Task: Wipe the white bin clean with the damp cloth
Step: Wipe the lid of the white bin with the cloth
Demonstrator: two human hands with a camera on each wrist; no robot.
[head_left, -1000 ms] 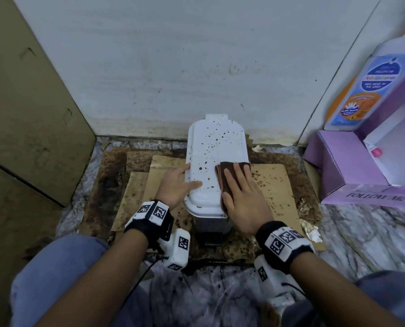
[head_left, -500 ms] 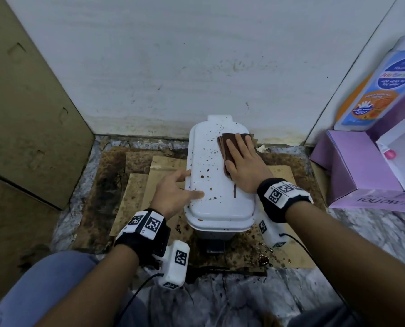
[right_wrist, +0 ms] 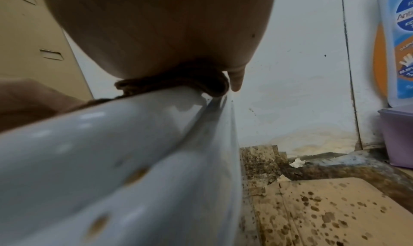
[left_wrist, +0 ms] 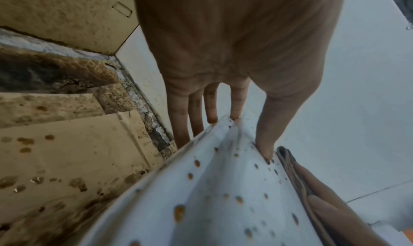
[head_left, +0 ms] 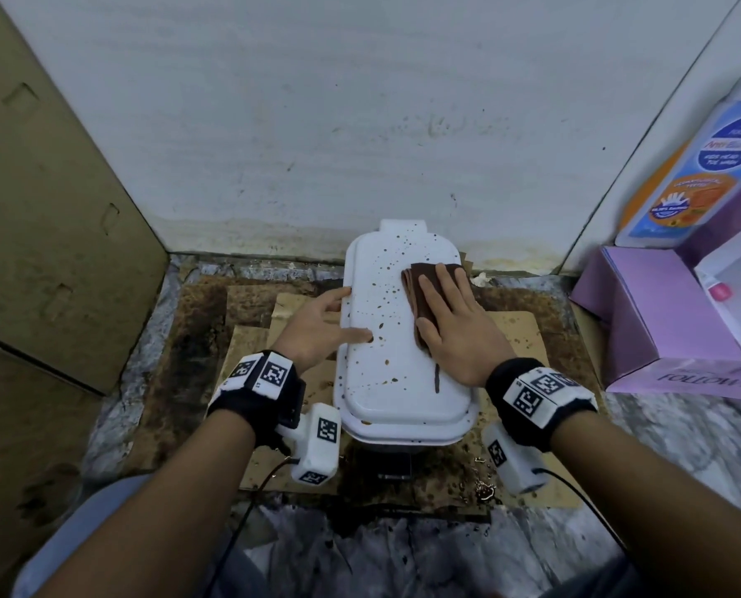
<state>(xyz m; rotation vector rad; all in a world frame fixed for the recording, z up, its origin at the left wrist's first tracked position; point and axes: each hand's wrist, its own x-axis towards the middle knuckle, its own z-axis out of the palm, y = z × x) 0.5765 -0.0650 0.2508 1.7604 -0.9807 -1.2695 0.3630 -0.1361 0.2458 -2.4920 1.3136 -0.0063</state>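
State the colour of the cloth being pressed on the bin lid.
Dark brown; the cloth shows best in the head view.

Left hand (left_wrist: 234,59) rests straight-fingered on spotted white bin (left_wrist: 223,205).

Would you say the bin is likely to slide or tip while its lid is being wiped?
Probably somewhat: the bin looks tall, narrow, light plastic, standing on wet, stained cardboard. The left hand bracing its side suggests it shifts. The right hand presses the cloth downward, which likely steadies it.
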